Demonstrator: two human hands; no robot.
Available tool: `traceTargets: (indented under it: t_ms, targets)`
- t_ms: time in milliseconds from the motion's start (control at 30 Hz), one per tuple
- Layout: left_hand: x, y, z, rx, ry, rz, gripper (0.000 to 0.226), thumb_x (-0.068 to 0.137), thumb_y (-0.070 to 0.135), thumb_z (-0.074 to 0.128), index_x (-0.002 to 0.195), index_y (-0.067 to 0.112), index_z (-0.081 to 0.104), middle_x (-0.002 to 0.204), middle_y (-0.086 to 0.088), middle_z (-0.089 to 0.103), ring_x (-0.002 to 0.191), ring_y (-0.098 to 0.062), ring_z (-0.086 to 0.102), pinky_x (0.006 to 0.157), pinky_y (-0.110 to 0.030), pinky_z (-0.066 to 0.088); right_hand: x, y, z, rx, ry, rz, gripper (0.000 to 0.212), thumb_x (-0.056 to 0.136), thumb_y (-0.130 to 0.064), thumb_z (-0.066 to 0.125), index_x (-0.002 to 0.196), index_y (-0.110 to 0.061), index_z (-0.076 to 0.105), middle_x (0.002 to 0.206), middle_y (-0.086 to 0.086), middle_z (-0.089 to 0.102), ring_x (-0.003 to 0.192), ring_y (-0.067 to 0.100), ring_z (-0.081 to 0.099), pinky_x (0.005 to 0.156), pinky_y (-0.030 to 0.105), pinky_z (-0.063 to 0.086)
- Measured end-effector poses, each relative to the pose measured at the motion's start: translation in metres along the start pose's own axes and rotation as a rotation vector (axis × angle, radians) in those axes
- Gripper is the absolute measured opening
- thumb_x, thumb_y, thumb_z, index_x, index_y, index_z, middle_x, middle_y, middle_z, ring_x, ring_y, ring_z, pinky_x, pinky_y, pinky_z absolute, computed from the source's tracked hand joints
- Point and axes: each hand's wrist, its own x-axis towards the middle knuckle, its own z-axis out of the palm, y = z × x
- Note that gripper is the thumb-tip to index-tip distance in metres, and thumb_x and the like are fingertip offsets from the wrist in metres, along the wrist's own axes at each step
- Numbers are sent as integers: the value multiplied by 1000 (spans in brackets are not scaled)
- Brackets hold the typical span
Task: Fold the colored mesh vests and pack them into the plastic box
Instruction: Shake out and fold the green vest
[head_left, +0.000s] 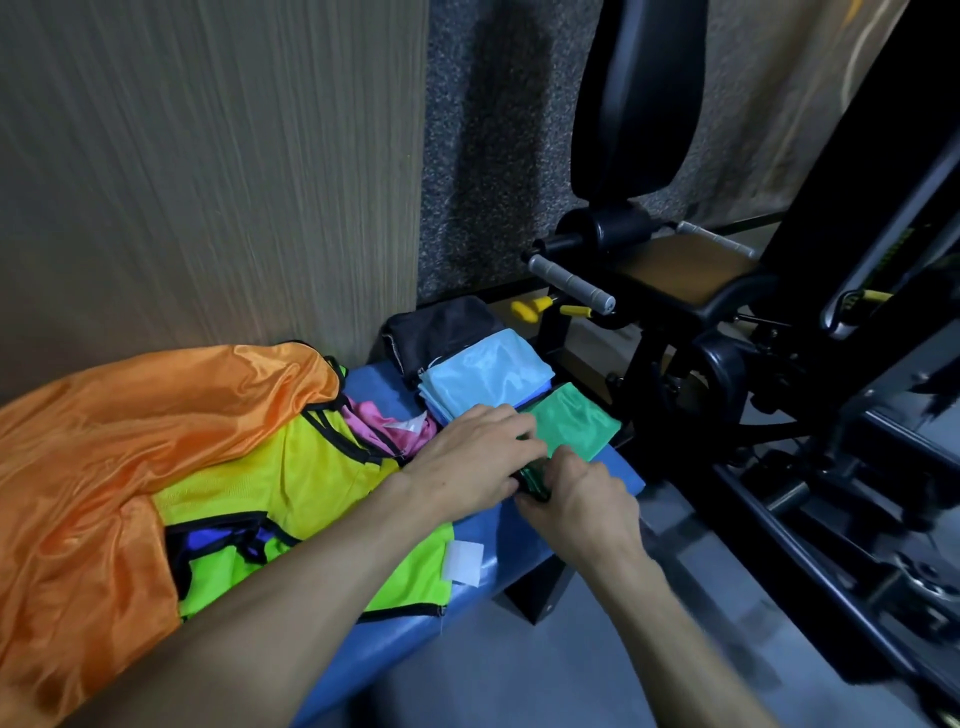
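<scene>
Folded: light blue satin stack (485, 379) beyond grip.
Grip: left hand (470, 457), right hand (582, 499) pinched dark green mesh vest (569, 423).
Unfolded: yellow mesh vest (291, 473), left of grip.
Box: unseen.

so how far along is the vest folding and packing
Done: a light blue stack, a dark folded vest and a green folded vest lie at the bench's far end. In hand: the left hand and right hand work a dark green vest. Left: the yellow vest, pink vest and orange fabric lie unfolded. No plastic box is in view, so packing looks unstarted.
</scene>
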Motion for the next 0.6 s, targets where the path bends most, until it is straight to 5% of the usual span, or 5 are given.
traceTargets:
  t_ms: [133, 233, 367, 467, 600]
  targets:
    - [4, -1, 3, 65, 46, -39, 29, 73, 11, 75, 97, 22, 63, 96, 2, 58, 93, -24, 56, 81, -38, 47, 3, -2, 12, 91, 47, -88, 12, 91, -27, 55, 93, -22, 45, 85, 6, 53, 79, 34, 47, 66, 36, 39]
    - [4, -4, 5, 83, 69, -66, 35, 63, 5, 79, 89, 22, 63, 85, 3, 56, 83, -22, 56, 72, -35, 47, 11, 3, 14, 148, -13, -162, 24, 86, -27, 60, 76, -22, 39, 78, 4, 57, 76, 33, 51, 62, 36, 40]
    - [0, -2, 1, 20, 12, -67, 33, 73, 1, 68, 98, 22, 60, 98, 2, 54, 97, -23, 51, 84, -37, 46, 34, 28, 0, 377, 48, -131, 23, 82, -38, 72, 75, -22, 58, 71, -3, 66, 72, 23, 63, 64, 38, 53]
    - [-3, 6, -3, -16, -12, -71, 29, 86, 14, 59, 114, 22, 61, 115, 4, 54, 112, -20, 46, 99, -35, 40, 51, 45, -3, 373, 306, -121, 29, 86, -38, 71, 111, -24, 65, 110, -1, 62, 100, 23, 59, 83, 37, 50]
    - [-1, 9, 2, 67, 57, -204, 39, 103, 38, 43, 131, 17, 59, 133, -4, 54, 122, -26, 50, 105, -42, 41, 65, 40, 12, 209, 146, -120, 61, 96, -43, 62, 152, -29, 43, 160, 2, 34, 145, 32, 29, 116, 46, 33]
